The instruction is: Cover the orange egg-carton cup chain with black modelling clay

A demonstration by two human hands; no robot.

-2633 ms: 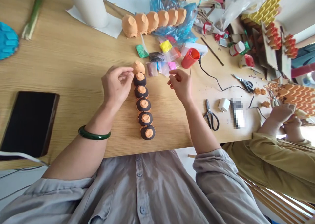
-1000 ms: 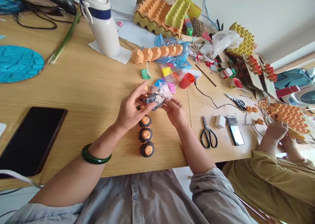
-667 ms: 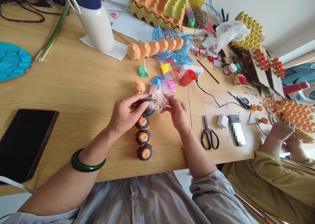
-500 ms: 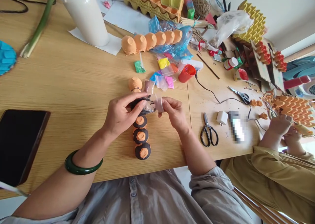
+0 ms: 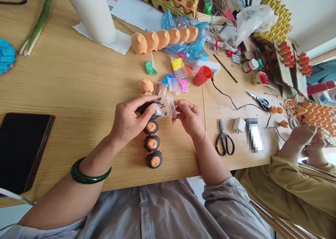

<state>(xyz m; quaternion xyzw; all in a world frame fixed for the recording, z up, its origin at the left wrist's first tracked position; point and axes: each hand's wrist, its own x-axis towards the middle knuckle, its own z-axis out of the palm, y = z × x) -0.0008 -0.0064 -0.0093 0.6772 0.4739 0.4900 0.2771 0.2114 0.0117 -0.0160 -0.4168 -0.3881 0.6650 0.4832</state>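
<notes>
My left hand [image 5: 128,118] grips a clear plastic bag [image 5: 166,105] with black, clay-like material inside, thumb on top. Just right of the bag's mouth is my right hand [image 5: 191,118], its fingers loosely bent and apart, the fingertips close to the bag's edge. Whether they still touch it is hard to see. Beneath the bag lies a row of orange egg-carton cups [image 5: 146,86]; several near ones carry black rings [image 5: 154,159] around orange centres. The bag and my left hand hide the middle of this row.
A plain orange cup row [image 5: 163,39] lies behind on blue plastic. Small colour packets [image 5: 177,63] and a red cup [image 5: 202,76] stand beyond my hands. Black-handled scissors [image 5: 225,139] lie to the right, a tablet [image 5: 25,151] to the left. A co-worker's hands [image 5: 301,135] work at far right.
My right hand has let its pinch on the bag's mouth loosen and moved slightly right. My left hand keeps its hold on the bag. The whole view has shifted a little.
</notes>
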